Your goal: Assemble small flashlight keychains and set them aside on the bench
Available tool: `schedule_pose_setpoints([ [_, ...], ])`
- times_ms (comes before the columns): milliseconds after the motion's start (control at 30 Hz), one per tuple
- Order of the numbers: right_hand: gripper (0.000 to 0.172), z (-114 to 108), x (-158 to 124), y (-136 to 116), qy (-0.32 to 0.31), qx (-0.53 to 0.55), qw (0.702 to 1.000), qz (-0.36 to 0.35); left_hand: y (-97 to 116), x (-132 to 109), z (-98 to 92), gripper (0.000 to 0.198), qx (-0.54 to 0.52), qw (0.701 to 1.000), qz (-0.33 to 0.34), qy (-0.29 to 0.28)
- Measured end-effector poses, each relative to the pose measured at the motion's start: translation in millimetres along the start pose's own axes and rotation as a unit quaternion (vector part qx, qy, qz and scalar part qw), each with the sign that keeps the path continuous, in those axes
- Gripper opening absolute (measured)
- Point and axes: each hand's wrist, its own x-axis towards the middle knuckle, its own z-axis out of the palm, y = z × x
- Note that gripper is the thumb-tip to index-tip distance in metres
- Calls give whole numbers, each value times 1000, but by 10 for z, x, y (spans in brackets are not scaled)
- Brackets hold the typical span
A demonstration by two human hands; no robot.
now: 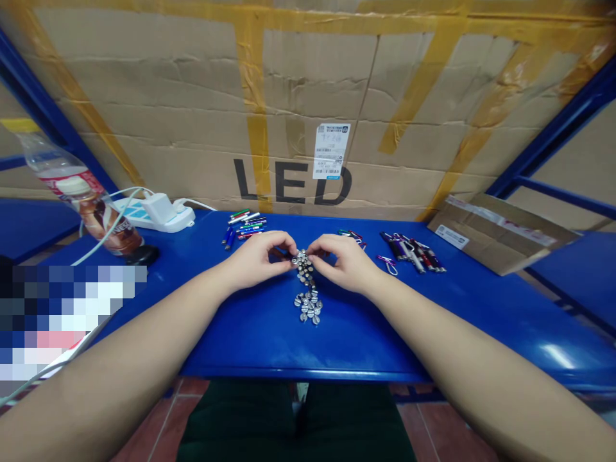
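Observation:
Near the middle of the table, a bunch of small silver discs that look like button cells (pixel 308 305) forms an uneven string from my fingertips down toward the front edge. My left hand (pixel 262 256) pinches at the upper end of the bunch from the left, thumb and forefinger close together. From the right, my right hand (pixel 344 260) pinches at the same end, its fingertips almost meeting the left ones. Both hands are closed. Whether the lower discs rest on the table or hang from those above, I cannot tell.
Behind my left hand lie several short metallic tubes (pixel 248 224) in different colours. Slim tubes with carabiner clips (pixel 411 252) lie to the right. A white power strip (pixel 163 215) and plastic bottles (pixel 108 218) stand left, a small cardboard box (pixel 500 234) right. A large carton (pixel 192 115) walls off the back.

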Motion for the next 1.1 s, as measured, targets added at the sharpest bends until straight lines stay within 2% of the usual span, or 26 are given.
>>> schedule_pose_setpoints([
  [67,8,37,1,-16,-13,67,997,42,0,0,-7,17,21,1000,1,4],
  [133,10,71,7,-24,-39,210,967,139,16,2,-25,14,60,998,19,14],
  [167,13,81,11,-28,-57,300,931,200,29,4,-35,11,83,996,36,21],
  [267,23,72,17,-39,-100,507,784,343,83,13,-53,5,141,985,96,35],
  [300,26,58,17,-44,-105,539,752,365,100,17,-51,6,155,981,112,33],
  [367,27,28,15,-56,-107,571,718,384,122,24,-30,9,177,975,135,21],
  [433,23,8,11,-68,-117,580,705,391,123,28,9,11,195,969,153,9],
  [533,19,3,0,-67,-133,577,702,396,87,29,72,14,214,959,185,11],
  [800,19,0,-33,-4,-147,581,698,393,34,30,137,16,255,925,273,72],
  [933,15,7,-36,-17,-155,578,699,391,69,20,135,17,268,919,279,82],
  [1100,5,19,-29,-37,-144,560,716,390,75,13,118,18,264,927,253,82],
])
